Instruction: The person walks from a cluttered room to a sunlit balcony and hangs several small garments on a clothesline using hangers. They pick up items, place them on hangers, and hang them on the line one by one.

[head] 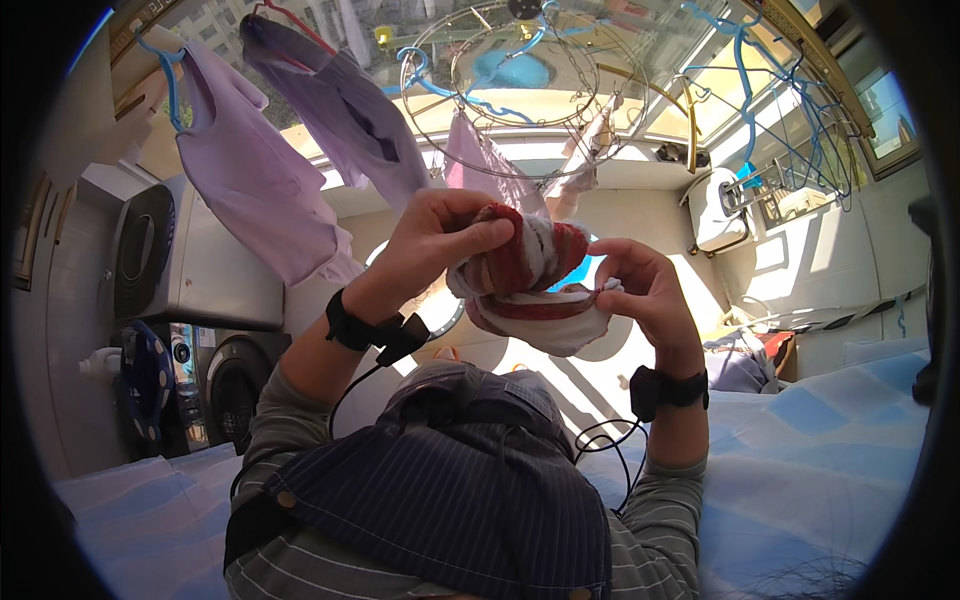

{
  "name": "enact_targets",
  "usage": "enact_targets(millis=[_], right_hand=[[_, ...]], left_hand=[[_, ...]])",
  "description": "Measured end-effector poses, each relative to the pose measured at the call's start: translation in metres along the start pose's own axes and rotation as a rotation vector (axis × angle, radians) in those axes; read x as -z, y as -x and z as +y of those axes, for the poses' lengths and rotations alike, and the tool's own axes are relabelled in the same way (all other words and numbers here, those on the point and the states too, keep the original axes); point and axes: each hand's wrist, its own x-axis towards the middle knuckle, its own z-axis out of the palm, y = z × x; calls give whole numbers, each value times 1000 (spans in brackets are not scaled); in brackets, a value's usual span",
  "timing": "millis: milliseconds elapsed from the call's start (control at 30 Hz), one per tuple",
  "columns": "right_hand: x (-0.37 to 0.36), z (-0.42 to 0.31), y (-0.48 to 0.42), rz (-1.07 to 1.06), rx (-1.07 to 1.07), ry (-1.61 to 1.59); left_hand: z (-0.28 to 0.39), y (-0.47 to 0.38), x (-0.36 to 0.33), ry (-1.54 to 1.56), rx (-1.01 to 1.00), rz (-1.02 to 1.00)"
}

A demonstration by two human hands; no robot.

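Note:
Both my hands hold a bunched fuzzy cloth item, striped red, brown and white, in front of my chest. My left hand pinches its upper left part between thumb and fingers. At its right edge, my right hand grips a small white bit by the thumb and fingertips. A paler white fold with a red band hangs below the bunched part. Above my hands is a round wire hanging rack with clips, from which a pink cloth and a pale cloth hang.
A lilac shirt and a purple-grey garment hang at the upper left. Two front-loading machines, one silver above a dark one, stand at the left. Blue hangers hang at the right. A blue-and-white sheet lies behind my right arm.

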Motion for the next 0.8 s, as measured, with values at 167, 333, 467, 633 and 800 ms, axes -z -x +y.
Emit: enact_targets(millis=[167,333,467,633,800], right_hand=[[34,-13,13,-176,119,-2],[19,-37,15,-349,264,192],[2,-47,1,-459,426,364],[3,-45,-7,-406,402,182],[25,-41,-24,-459,361,123]], left_hand=[[9,11,-1,132,-33,56],[17,4,-31,-484,-173,-265],[16,7,-80,-447,-206,-351],[8,15,-113,-708,-220,-172],[7,14,-113,-629,-307,33]])
